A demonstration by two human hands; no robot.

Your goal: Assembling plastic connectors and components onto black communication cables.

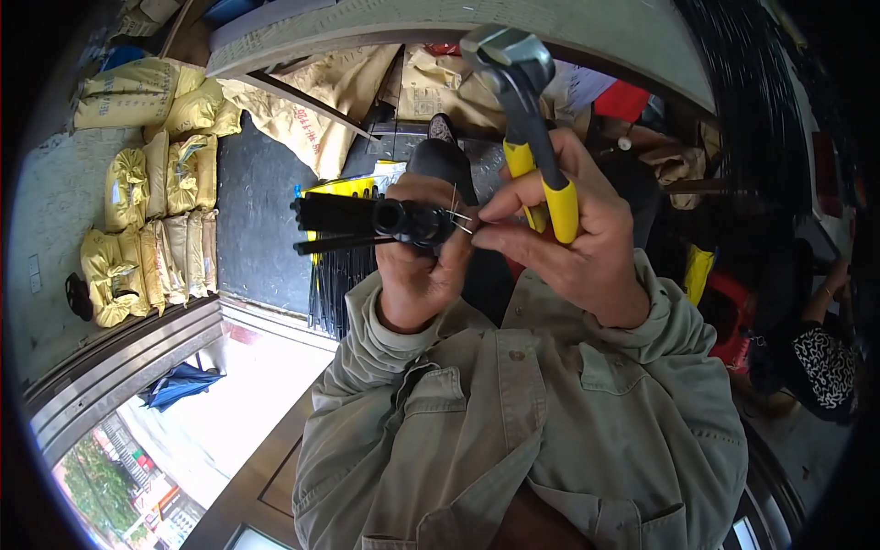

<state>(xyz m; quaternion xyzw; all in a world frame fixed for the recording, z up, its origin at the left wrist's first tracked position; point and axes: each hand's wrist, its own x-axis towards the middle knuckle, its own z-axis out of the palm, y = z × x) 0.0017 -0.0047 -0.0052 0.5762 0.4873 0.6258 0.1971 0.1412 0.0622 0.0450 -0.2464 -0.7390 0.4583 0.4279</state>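
My left hand (414,280) is wrapped round a black tubular fitting (423,223), its round open end facing left beside the ends of several long black rods (337,213). Thin metal wires (461,223) stick out from the fitting's right side. With thumb and forefinger my right hand (587,234) pinches at the wire ends. The same hand keeps a pair of end-cutting pincers (529,115) tucked in its palm, yellow grips between the fingers and the steel head pointing up, away from the wire.
Filled yellow sacks (174,220) are stacked at the left wall. A pale worktop edge (587,37) runs across the far side. Long black rods (747,73) hang at the far right. Another person's patterned sleeve (825,367) shows at right. A blue umbrella (183,385) is near the doorway.
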